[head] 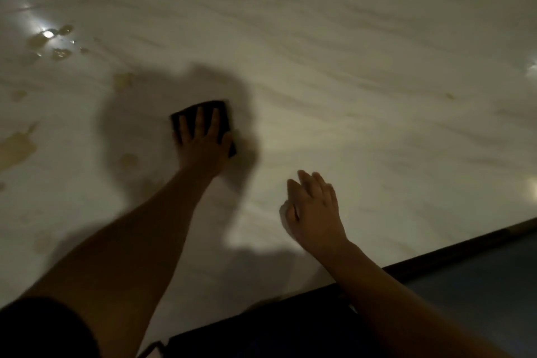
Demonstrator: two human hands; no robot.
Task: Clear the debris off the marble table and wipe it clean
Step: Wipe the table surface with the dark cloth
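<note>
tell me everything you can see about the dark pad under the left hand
The dark pad is black or nearly so, roughly rectangular and flat, with no visible markings. Blur hides whether it is folded cloth or a sponge. It lies flat on the marble table, left of centre, inside the arm's shadow. The left hand presses on it with spread, straight fingers, covering its near half. Only its far edge and right corner show.

Blue-grey floor (479,285) (dim) at lower right; dark unclear shape (276,328) bottom centre.
</note>
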